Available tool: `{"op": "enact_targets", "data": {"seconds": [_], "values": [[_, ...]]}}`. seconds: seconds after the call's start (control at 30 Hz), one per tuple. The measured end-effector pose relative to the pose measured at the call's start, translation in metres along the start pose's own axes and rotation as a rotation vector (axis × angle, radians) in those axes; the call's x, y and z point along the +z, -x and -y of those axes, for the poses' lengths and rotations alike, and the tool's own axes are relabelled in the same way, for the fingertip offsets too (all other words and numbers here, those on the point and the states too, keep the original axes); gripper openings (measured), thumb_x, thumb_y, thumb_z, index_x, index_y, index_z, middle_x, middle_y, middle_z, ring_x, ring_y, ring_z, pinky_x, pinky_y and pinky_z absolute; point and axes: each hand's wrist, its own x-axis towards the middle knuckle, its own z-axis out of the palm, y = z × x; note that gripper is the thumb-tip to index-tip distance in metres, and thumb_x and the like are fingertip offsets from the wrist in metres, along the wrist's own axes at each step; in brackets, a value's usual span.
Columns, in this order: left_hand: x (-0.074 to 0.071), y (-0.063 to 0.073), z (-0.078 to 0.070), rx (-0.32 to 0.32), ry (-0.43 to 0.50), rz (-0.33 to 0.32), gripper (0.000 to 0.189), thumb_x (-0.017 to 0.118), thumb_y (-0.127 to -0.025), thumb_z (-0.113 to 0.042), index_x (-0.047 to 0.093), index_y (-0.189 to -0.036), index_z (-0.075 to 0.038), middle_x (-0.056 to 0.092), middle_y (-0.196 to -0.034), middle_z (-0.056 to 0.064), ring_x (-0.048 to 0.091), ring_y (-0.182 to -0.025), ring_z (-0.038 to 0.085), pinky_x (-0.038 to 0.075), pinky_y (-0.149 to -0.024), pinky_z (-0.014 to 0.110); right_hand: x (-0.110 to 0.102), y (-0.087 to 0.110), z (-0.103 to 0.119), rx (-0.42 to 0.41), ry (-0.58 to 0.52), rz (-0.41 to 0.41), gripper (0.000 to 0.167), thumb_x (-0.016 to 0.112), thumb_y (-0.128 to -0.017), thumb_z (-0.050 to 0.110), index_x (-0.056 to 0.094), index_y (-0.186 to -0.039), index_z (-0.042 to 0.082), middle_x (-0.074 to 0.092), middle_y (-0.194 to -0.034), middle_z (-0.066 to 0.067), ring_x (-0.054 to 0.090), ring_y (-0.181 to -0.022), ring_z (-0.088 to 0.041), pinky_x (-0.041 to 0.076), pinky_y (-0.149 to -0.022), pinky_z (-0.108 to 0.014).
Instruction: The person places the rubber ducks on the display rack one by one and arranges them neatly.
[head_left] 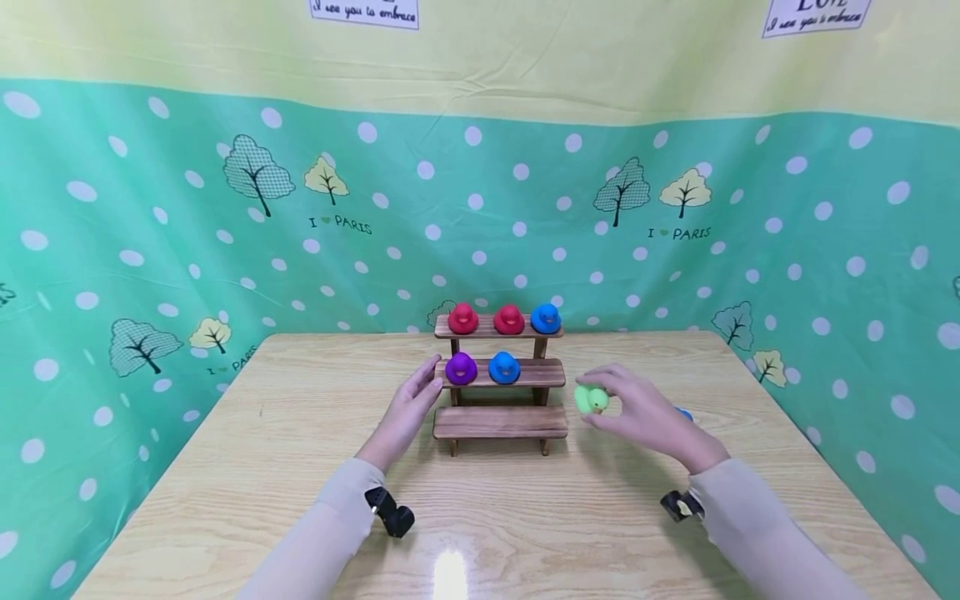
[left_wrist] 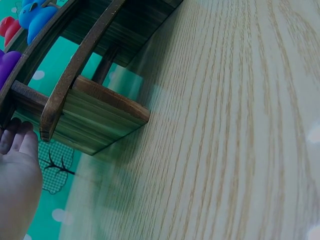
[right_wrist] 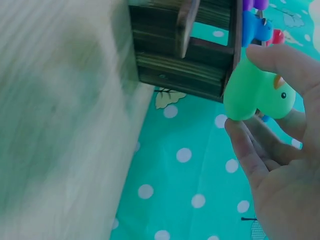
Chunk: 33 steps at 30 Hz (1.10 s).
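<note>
A light green rubber duck (head_left: 592, 399) is pinched between the thumb and fingers of my right hand (head_left: 637, 412), just off the right end of a three-tier wooden shelf (head_left: 500, 422). In the right wrist view the duck (right_wrist: 257, 92) overlaps the shelf's end, its orange beak and one eye showing. My left hand (head_left: 408, 412) is at the shelf's left end, fingertips right at the middle tier's edge. A purple duck (head_left: 461, 368) and a blue duck (head_left: 504, 367) stand on that tier. Up top sit two red ducks (head_left: 463, 318) and another blue duck (head_left: 546, 318).
The shelf stands on a light wood table (head_left: 300, 433). Behind my right wrist a small blue thing (head_left: 683, 412) shows, mostly hidden. A green dotted curtain (head_left: 420, 250) hangs behind and along both sides. Black wrist cameras (head_left: 390, 512) are strapped to both wrists.
</note>
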Motion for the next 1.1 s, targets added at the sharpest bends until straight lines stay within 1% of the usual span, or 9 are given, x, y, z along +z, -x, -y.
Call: {"op": "enact_targets", "data": {"seconds": [0.13,0.2,0.3,0.5,0.63,0.8,1.1], "values": [[0.000,0.000,0.000,0.000,-0.001,-0.002,0.056,0.050,-0.107,-0.020,0.030,-0.157,-0.005,0.023,-0.161,0.022,0.024,-0.148,0.031,0.031,-0.118,0.036,0.001,-0.010,0.004,-0.033,-0.001,-0.045,0.051,0.084,-0.082,0.013,0.066,-0.129,0.004,0.060,-0.125,-0.010,0.059,-0.108,-0.023,0.057,-0.085,-0.041],[0.000,0.000,0.000,-0.001,0.000,-0.003,0.056,0.050,-0.107,-0.020,0.030,-0.157,-0.005,0.024,-0.161,0.021,0.024,-0.148,0.031,0.031,-0.118,0.035,0.001,-0.014,0.007,-0.032,-0.009,-0.055,0.051,0.084,-0.082,0.013,0.066,-0.129,0.005,0.061,-0.125,-0.009,0.059,-0.108,-0.022,0.057,-0.085,-0.039],[0.000,0.001,0.000,0.001,0.004,0.000,0.056,0.050,-0.107,-0.019,0.029,-0.157,-0.005,0.023,-0.161,0.022,0.024,-0.148,0.031,0.031,-0.118,0.035,0.002,-0.020,0.009,-0.028,-0.029,-0.061,0.051,0.084,-0.083,0.013,0.066,-0.129,0.004,0.062,-0.125,-0.009,0.059,-0.108,-0.022,0.057,-0.085,-0.041],[0.000,0.000,-0.001,0.004,0.007,0.002,0.056,0.049,-0.107,-0.019,0.029,-0.157,-0.005,0.023,-0.161,0.021,0.023,-0.148,0.031,0.031,-0.118,0.034,0.005,-0.031,0.014,-0.026,-0.043,-0.060,0.051,0.084,-0.083,0.014,0.065,-0.130,0.005,0.063,-0.128,-0.008,0.061,-0.108,-0.023,0.058,-0.088,-0.046],[-0.001,-0.001,0.001,0.005,0.007,0.004,0.056,0.050,-0.107,-0.020,0.029,-0.157,-0.005,0.023,-0.162,0.020,0.024,-0.148,0.030,0.032,-0.117,0.032,0.008,-0.041,0.017,-0.017,-0.047,-0.049,0.051,0.084,-0.083,0.015,0.065,-0.130,0.006,0.063,-0.127,-0.006,0.061,-0.109,-0.023,0.057,-0.090,-0.043],[-0.002,-0.001,0.002,0.002,0.015,0.002,0.057,0.050,-0.107,-0.020,0.029,-0.157,-0.005,0.023,-0.161,0.021,0.024,-0.148,0.031,0.032,-0.117,0.033,0.014,-0.052,0.018,0.015,-0.040,-0.040,0.050,0.083,-0.084,0.019,0.065,-0.130,0.008,0.064,-0.128,-0.006,0.060,-0.112,-0.024,0.056,-0.091,-0.043],[0.000,0.000,0.001,-0.001,0.020,0.010,0.057,0.050,-0.107,-0.020,0.028,-0.157,-0.004,0.023,-0.161,0.023,0.024,-0.148,0.033,0.030,-0.118,0.035,0.022,-0.061,0.016,0.001,-0.066,-0.050,0.051,0.085,-0.082,0.016,0.065,-0.127,0.003,0.063,-0.123,-0.010,0.060,-0.109,-0.028,0.056,-0.091,-0.046]]}}
